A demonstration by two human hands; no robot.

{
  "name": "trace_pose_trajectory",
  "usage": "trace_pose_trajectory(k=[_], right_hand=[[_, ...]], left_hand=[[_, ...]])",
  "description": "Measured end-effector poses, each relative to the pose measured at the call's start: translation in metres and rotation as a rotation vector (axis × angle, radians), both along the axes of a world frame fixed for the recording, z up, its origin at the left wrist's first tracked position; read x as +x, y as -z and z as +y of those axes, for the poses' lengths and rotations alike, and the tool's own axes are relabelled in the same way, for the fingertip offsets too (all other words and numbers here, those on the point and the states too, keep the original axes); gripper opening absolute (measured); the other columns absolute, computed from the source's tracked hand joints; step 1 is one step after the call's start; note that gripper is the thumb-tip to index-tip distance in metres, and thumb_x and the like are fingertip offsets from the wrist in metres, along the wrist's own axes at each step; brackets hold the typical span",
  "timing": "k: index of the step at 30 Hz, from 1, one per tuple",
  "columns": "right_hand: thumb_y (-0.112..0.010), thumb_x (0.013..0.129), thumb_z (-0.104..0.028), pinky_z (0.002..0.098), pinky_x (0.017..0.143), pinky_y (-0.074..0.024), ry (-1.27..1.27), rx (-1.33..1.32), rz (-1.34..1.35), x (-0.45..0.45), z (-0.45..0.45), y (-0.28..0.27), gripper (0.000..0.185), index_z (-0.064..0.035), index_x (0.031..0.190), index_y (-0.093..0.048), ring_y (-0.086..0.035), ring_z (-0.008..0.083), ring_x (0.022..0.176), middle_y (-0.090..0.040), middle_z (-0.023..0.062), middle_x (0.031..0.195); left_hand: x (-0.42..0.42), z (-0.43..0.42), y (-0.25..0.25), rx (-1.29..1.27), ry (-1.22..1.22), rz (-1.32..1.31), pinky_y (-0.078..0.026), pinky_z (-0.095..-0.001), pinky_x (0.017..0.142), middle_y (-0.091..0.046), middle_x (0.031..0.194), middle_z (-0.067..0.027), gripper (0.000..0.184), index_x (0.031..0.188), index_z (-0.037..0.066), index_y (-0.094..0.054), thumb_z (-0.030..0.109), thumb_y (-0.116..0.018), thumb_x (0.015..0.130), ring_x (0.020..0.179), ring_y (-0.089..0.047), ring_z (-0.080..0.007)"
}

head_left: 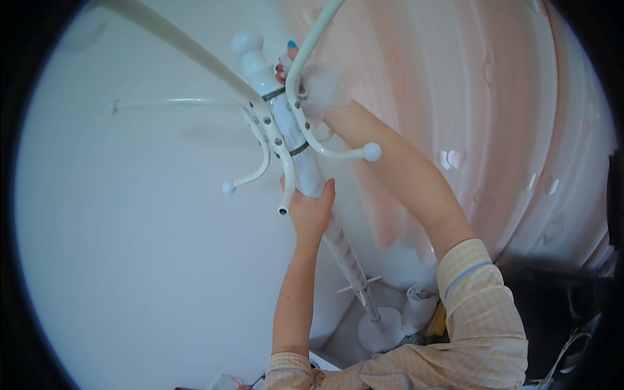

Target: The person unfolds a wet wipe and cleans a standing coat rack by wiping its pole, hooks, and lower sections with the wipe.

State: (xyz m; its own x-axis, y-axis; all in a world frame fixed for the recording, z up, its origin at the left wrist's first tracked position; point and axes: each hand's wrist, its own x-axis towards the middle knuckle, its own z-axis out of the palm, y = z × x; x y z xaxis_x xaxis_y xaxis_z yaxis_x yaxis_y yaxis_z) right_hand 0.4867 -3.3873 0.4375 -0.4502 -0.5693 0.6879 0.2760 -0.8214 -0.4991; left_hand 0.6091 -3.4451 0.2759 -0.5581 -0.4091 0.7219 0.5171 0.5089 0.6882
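A white coat stand (284, 120) rises in front of me, with curved hooks bolted around its post and a round knob on top. Most hook tips carry a white ball; one lower tip shows a dark, open end. My left hand (312, 211) is closed around the post just below the hooks, its thumb to the right. Behind a hook on the right, my right hand (292, 60) is closed on a thin white cloth (322, 91) against the upper post. The hook and cloth hide most of its fingers; one blue-painted nail shows.
A pale pink curtain (448, 117) with heart shapes hangs at the right. White wall (130, 247) fills the left. Down on the floor, the stand's round base (372, 333) sits beside a white plastic-wrapped bundle (420, 309). Dark furniture (552, 305) and cables lie lower right.
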Motion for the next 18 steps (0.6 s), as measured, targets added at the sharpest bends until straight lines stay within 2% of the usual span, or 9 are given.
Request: trace_pose_trajectory(k=[3,5,9,11,12,13,15,17,18], right_hand=[[-0.049,0.083,-0.022,0.0292,0.063,-0.0445,0.624,0.244,0.577,0.03,0.048,0.006,0.021,-0.0022,0.091,-0.048,-0.053,0.0196,0.071,-0.055,0.0099,0.081],[-0.048,0.085,-0.022,0.0289,0.067,-0.0457,0.83,0.347,0.767,0.039,0.063,0.031,0.025,-0.0003,0.097,-0.049,-0.055,0.0198,0.075,-0.058,0.0115,0.086],[-0.042,0.086,-0.014,0.0273,0.081,-0.0437,0.655,0.059,-0.5,0.078,0.092,0.09,0.027,0.0021,0.106,-0.048,-0.054,0.0182,0.086,-0.056,0.0106,0.097],[-0.041,0.087,-0.015,0.0287,0.081,-0.0439,0.598,-0.124,-0.171,-0.002,0.114,0.192,0.027,0.0022,0.107,-0.048,-0.054,0.0195,0.089,-0.055,0.0093,0.1],[-0.041,0.087,-0.015,0.0287,0.081,-0.0439,0.61,-0.115,-0.185,0.033,0.11,0.195,0.027,0.0022,0.107,-0.048,-0.054,0.0195,0.089,-0.055,0.0093,0.1],[-0.039,0.088,-0.018,0.0294,0.082,-0.0433,1.077,0.211,-0.155,0.097,0.099,0.191,0.03,0.0021,0.108,-0.047,-0.054,0.0204,0.091,-0.055,0.0096,0.102],[-0.037,0.089,-0.021,0.0301,0.083,-0.0427,1.522,0.581,-0.128,0.129,0.102,0.212,0.032,0.0021,0.109,-0.047,-0.053,0.0212,0.093,-0.055,0.0099,0.105],[-0.038,0.088,-0.033,0.0318,0.082,-0.0429,-0.015,0.076,-0.556,0.112,0.124,0.264,0.039,-0.0026,0.108,-0.051,-0.056,0.0229,0.09,-0.059,0.0102,0.099],[-0.038,0.088,-0.033,0.0318,0.082,-0.0429,-0.008,0.079,-0.582,0.125,0.121,0.269,0.039,-0.0026,0.108,-0.051,-0.056,0.0229,0.09,-0.059,0.0102,0.099]], left_hand=[[0.007,0.006,-0.004,-0.03,-0.11,-0.039,-0.04,-0.0377,0.078,-0.05,0.101,-0.0188,0.06,0.114,0.001,-0.036,0.016,-0.069,0.066,0.091,-0.051,-0.0298],[0.006,0.002,-0.003,-0.07,-0.053,0.025,-0.038,-0.0371,0.082,-0.049,0.104,-0.0177,0.057,0.115,-0.002,-0.035,0.015,-0.066,0.069,0.096,-0.049,-0.0298],[0.011,0.005,0.01,-0.058,-0.041,0.244,-0.035,-0.0372,0.087,-0.049,0.106,-0.0157,0.05,0.114,-0.003,-0.037,0.013,-0.062,0.073,0.101,-0.046,-0.0299],[0.029,0.004,0.022,-0.077,-0.159,0.361,-0.033,-0.0328,0.09,-0.049,0.109,-0.0109,0.036,0.113,-0.002,-0.042,0.005,-0.051,0.079,0.107,-0.043,-0.0227],[0.038,0.002,0.033,-0.071,-0.149,0.344,-0.033,-0.0328,0.09,-0.049,0.109,-0.0109,0.036,0.113,-0.002,-0.042,0.005,-0.051,0.079,0.107,-0.043,-0.0227],[0.047,-0.001,0.046,-0.121,-0.098,0.33,-0.034,-0.0317,0.087,-0.05,0.108,-0.0106,0.031,0.109,-0.001,-0.044,0.004,-0.051,0.079,0.103,-0.045,-0.021],[0.063,0.0,0.069,-0.165,0.061,0.248,-0.037,-0.0289,0.077,-0.053,0.102,-0.008,0.021,0.099,0.001,-0.05,0.002,-0.051,0.077,0.092,-0.048,-0.0169],[0.075,0.01,0.085,-0.157,0.141,0.108,-0.037,-0.0288,0.077,-0.053,0.101,-0.0069,0.022,0.098,0.002,-0.05,0.003,-0.053,0.076,0.09,-0.048,-0.017],[0.081,0.015,0.091,-0.153,0.208,-0.01,-0.037,-0.0287,0.076,-0.054,0.1,-0.0058,0.024,0.098,0.002,-0.051,0.004,-0.055,0.074,0.089,-0.049,-0.0171]])
